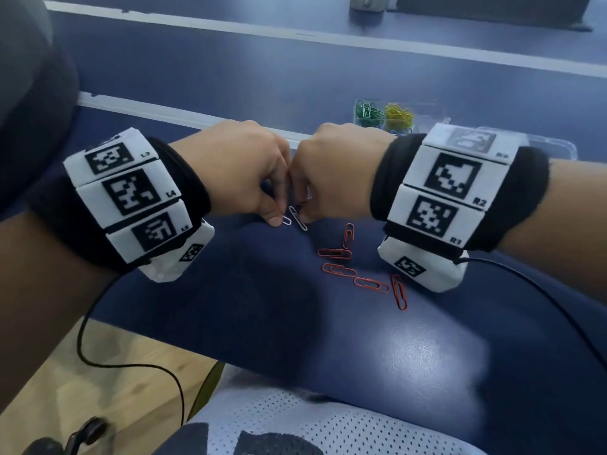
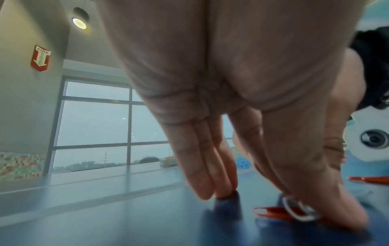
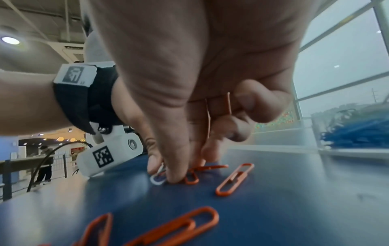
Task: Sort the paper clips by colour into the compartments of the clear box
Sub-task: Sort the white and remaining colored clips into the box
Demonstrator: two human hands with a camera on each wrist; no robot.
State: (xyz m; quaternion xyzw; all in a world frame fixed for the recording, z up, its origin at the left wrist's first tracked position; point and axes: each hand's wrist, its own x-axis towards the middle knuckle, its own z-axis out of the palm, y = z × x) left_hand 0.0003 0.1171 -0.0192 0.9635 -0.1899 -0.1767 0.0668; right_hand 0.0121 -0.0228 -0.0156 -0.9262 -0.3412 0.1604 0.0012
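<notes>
Both hands are down on the dark blue table [image 1: 410, 356], knuckles almost meeting in the middle. The left hand [image 1: 239, 169] has its fingers pointing straight down at the tabletop, and the thumb and a fingertip are pinching a white paper clip [image 1: 286, 220] right at the surface — the left wrist view shows that clip tucked under the thumb tip, with a red one lying just behind it.

The right hand [image 1: 331, 172] is working the same spot. Its thumb presses down beside a second white clip [image 1: 298, 218], which lies touching the first, and in the right wrist view the curled fingers are already holding a thin red clip [image 3: 219, 106] up against the palm.

Just near the right wrist, a loose group of red paper clips [image 1: 358, 270] is scattered on the table, some touching end to end, others apart.

Further back on the table sits the clear box [image 1: 427, 116], partly hidden behind the right wristband. One compartment holds green clips [image 1: 368, 112], the one beside it yellow clips [image 1: 399, 114] — and the right wrist view catches a heap of blue clips [image 3: 355, 131] in a compartment too.

Both wrists wear black bands with white marker blocks and a thin black cable trailing off.
</notes>
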